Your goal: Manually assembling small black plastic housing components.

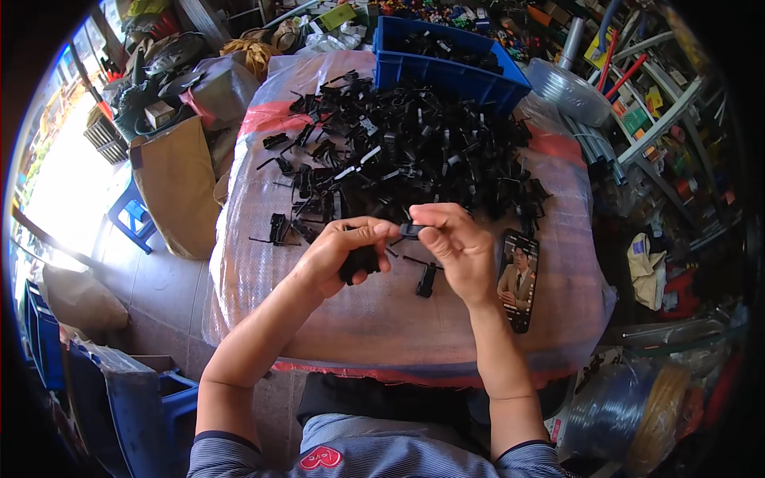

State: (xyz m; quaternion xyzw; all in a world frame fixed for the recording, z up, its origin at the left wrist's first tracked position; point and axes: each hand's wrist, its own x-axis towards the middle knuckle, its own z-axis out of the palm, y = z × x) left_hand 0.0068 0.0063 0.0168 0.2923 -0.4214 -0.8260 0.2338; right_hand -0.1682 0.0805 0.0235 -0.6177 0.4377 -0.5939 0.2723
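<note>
Above the near half of the covered table, my two hands meet at a small black plastic part [411,230]. My right hand [464,253] pinches it between thumb and fingers. The thumb and forefinger of my left hand [339,248] touch its left end, while the other fingers curl round more black plastic pieces [358,264]; how many cannot be made out. One loose black part [426,280] with a thin arm lies on the table just below my hands. Beyond them spreads a large heap of similar black parts [422,151].
A blue plastic bin [430,76] holding black parts stands at the table's far edge. A phone [518,280] playing a video lies right of my right wrist. Translucent woven sheeting [366,334] covers the table. Coiled clear tubing [570,92] and shelving are at right, a blue stool [131,213] at left.
</note>
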